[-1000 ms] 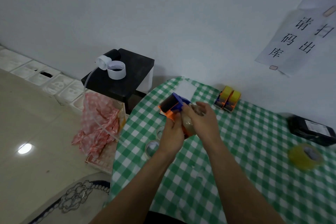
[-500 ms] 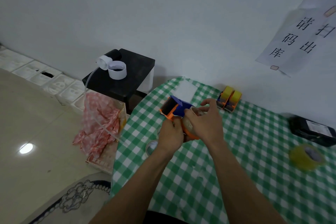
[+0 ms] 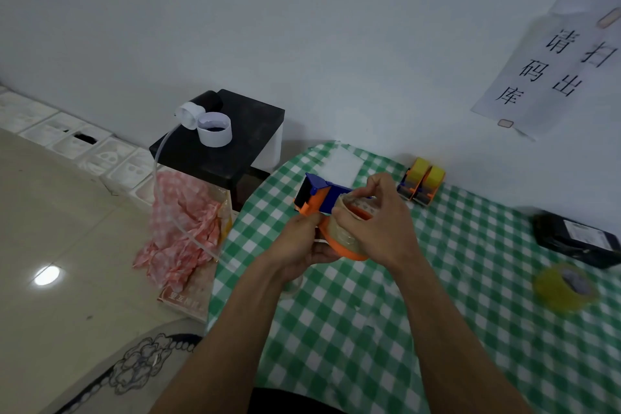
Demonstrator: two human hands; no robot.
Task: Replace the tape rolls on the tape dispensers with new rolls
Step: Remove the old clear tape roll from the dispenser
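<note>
you are gripping the orange and blue dispenser [image 3: 317, 200] in your left hand [image 3: 299, 245] above the table [image 3: 437, 329], your right hand [image 3: 376, 222] curling around the clear roll [image 3: 349, 228] seated on it, likely needing threading toward the blade.

The tape dispenser [image 3: 322, 192] you're holding looks like smooth, slightly shiny orange and blue plastic; its tape roll [image 3: 344, 236] is clear, glossy film. Your counter [image 3: 336, 329] wears a smooth green-checked cloth. At lower left the floor [image 3: 84, 212] is polished tile showing glare; at upper right hangs a matt paper sign [image 3: 544, 70].
</note>
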